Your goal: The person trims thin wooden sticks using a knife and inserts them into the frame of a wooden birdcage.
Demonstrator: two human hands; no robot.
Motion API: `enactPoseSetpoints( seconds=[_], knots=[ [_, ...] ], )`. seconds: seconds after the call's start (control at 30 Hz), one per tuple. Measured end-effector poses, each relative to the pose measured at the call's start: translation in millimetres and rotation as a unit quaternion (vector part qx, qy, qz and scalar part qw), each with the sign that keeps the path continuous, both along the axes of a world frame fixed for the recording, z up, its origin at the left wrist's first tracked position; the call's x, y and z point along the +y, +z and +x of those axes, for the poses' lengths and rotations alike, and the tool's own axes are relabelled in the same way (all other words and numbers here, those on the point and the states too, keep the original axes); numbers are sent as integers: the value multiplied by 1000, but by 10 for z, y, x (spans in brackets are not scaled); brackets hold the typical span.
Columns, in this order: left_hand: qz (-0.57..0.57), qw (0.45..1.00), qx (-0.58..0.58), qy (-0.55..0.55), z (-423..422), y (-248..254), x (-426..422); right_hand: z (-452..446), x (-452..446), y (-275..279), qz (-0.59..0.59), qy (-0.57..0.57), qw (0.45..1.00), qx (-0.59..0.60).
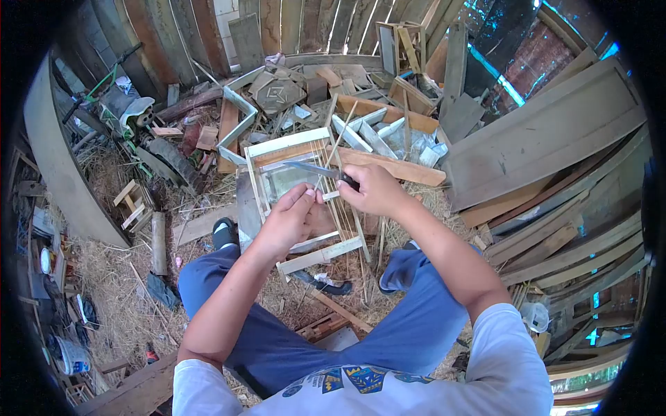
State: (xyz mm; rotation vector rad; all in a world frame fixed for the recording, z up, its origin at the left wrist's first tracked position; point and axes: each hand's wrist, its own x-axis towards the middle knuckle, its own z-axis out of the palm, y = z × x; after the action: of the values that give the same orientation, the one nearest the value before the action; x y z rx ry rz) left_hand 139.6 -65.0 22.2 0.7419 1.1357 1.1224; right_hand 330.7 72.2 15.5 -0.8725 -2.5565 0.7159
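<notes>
My right hand [378, 191] is closed around the black handle of a knife [310, 168], whose blade points left over a pale wooden frame [320, 256]. Just below the blade, my left hand [290, 216] is pinched shut near a thin strip; what lies between its fingertips is too small to make out. The frame rests in front of my knees, with several thin wooden strips [341, 223] running lengthwise along its right side. A clear, glass-like panel [281, 182] shows inside the frame's upper part.
Scrap boards [388, 165] and white-painted pieces [352, 133] pile up beyond the frame. A toppled green bicycle-like vehicle [149, 132] lies left. Large planks [548, 132] lean at right. A dark-handled tool [322, 281] lies on the straw-covered ground [114, 277] between my feet.
</notes>
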Motion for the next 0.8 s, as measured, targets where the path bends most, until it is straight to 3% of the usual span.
enactPoseSetpoints(
  seconds=[0.07, 0.13, 0.23, 0.57, 0.8],
  knots=[
    [-19, 1000, -16, -2, -14, 15, 3, -2, 11, -34, -4, 8, 1000, -2],
    [-5, 1000, -23, -8, -39, -3, 2, -20, 15, -92, 83, 37, 994, 62],
    [-4, 1000, -24, -6, -31, -11, 6, -15, -5, -71, 120, 64, 990, 44],
    [-8, 999, -3, 39, 61, -22, -17, -117, -96, -90, 147, 37, 988, 35],
    [119, 983, 110, 87, 92, -331, 52, -84, -74, -98, 174, 32, 983, 42]
  ],
)
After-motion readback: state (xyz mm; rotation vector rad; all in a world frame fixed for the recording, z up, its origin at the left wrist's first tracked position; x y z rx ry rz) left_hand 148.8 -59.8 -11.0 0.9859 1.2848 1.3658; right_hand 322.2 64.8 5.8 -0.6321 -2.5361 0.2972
